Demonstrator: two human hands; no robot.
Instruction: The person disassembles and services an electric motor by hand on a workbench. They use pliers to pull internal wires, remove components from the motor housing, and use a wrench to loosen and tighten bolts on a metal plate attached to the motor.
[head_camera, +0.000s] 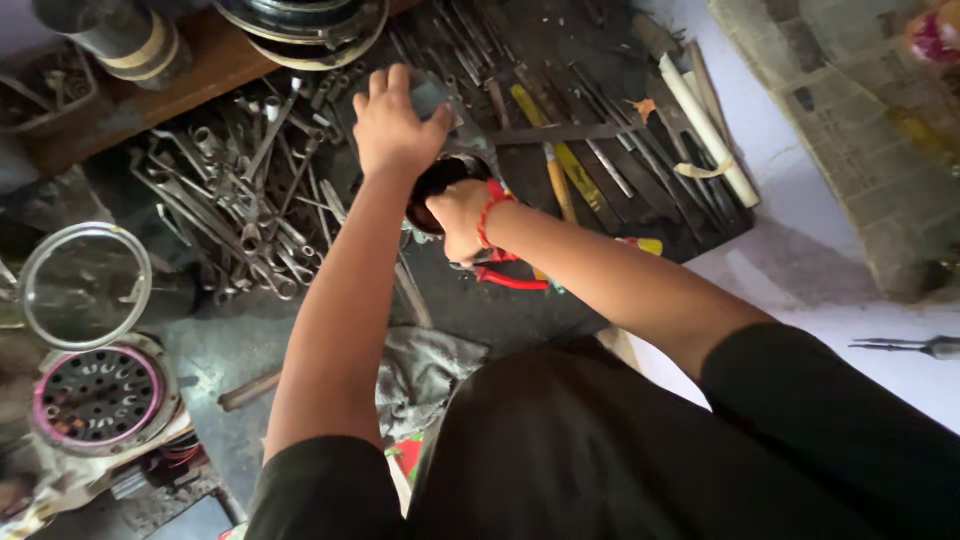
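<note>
In the head view, both hands meet over the dark desk (250, 345). The left hand (393, 125) lies with fingers spread on a clear part. The right hand (462, 215) grasps a black round part (437, 180) just beside it. Spanners (240, 200) lie on the left, files (600, 150) on the right.

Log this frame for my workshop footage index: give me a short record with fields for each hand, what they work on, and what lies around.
left hand: spread over the top of a round part, fingers splayed
right hand: grips the dark round part from the side
wrist: red band
left of hands: pile of spanners
right of hands: files and long tools
below hands: red-handled pliers, grey rag
far left: glass ring, perforated disc
</note>
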